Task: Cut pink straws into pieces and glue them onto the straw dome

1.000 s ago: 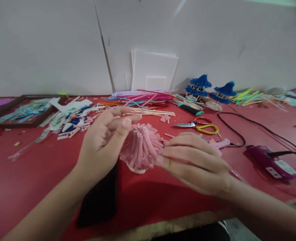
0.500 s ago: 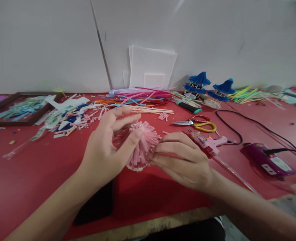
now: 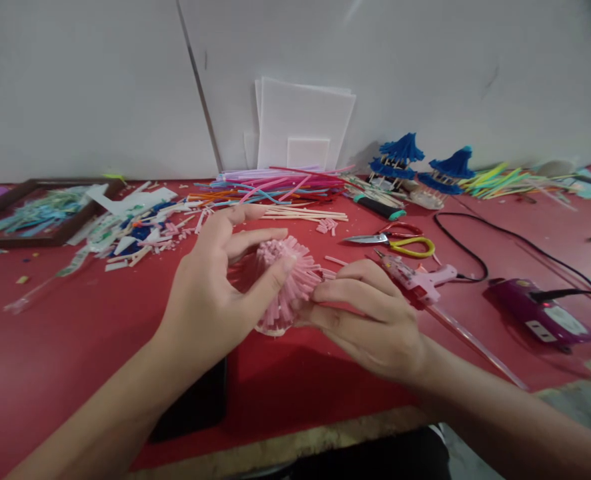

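Note:
A pink cone-shaped roof of short layered strips (image 3: 295, 277) is held up over the red table, with a pale rim at its lower edge. My left hand (image 3: 220, 280) curls around its left side, thumb pressed on the strips and fingers behind. At its right lower edge, my right hand (image 3: 368, 317) has its fingers closed against the strips; the fingertips are partly hidden. Beyond the right hand lie a pink hot glue gun (image 3: 423, 281) with a clear glue stick, and scissors (image 3: 410, 247) with red and yellow handles.
Behind are bundles of coloured strips (image 3: 275, 183), a green-and-black handled tool (image 3: 378, 207) and two blue-roofed models (image 3: 398, 160). Scraps (image 3: 135, 233) and a brown frame (image 3: 65, 233) lie left. A purple power strip (image 3: 540, 317) with a black cord sits right. A black phone-like slab (image 3: 195, 403) lies near the front.
The view has shifted slightly. The pink roof has turned or tilted a little in my hands, and my left thumb sits slightly higher on it. Both hands keep their hold.

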Demonstrator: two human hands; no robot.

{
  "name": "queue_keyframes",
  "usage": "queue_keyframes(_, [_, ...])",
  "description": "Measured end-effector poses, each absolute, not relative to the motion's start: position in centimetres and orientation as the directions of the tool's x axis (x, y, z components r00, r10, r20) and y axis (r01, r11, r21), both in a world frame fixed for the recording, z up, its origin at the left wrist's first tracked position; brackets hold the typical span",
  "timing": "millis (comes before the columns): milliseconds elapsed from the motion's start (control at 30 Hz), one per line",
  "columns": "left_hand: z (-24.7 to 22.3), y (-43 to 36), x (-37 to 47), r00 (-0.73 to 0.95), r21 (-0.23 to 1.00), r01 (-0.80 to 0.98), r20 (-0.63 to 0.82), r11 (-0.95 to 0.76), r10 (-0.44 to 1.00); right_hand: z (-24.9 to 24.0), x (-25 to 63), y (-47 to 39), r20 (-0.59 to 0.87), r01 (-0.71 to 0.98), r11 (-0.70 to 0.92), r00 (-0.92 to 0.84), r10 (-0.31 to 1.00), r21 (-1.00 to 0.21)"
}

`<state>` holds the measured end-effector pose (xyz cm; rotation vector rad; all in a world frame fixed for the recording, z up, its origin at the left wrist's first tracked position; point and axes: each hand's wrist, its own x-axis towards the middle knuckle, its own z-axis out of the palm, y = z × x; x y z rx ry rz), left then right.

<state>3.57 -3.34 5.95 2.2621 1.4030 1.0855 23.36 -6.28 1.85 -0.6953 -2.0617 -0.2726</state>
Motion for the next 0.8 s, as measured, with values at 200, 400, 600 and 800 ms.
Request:
queue_keyframes(200, [6.1,-3.5,3.7,0.268,0.573,0.642,0.455,-0.51,0.849,1.7,23.2,-6.2,0.825,0.574,0.813,-0.412,0.388,-0.096])
queue_keyframes(400, [5.9,-3.3,3.8,0.281,0.622,0.599,0.425,-0.503,0.86,1.9,22.8,-6.1,0.828,0.592,0.798,-0.388,0.405,-0.112])
queue_keyframes(600, [5.7,-3.1,3.8,0.289,0.663,0.543,0.428,-0.515,0.856,1.2,23.2,-5.6,0.862,0.616,0.788,-0.389,0.325,-0.019])
queue_keyframes(800, [5.7,-3.1,3.6,0.299,0.69,0.527,0.397,-0.497,0.868,0.3,23.0,-5.4,0.862,0.655,0.752,-0.419,0.284,0.07])
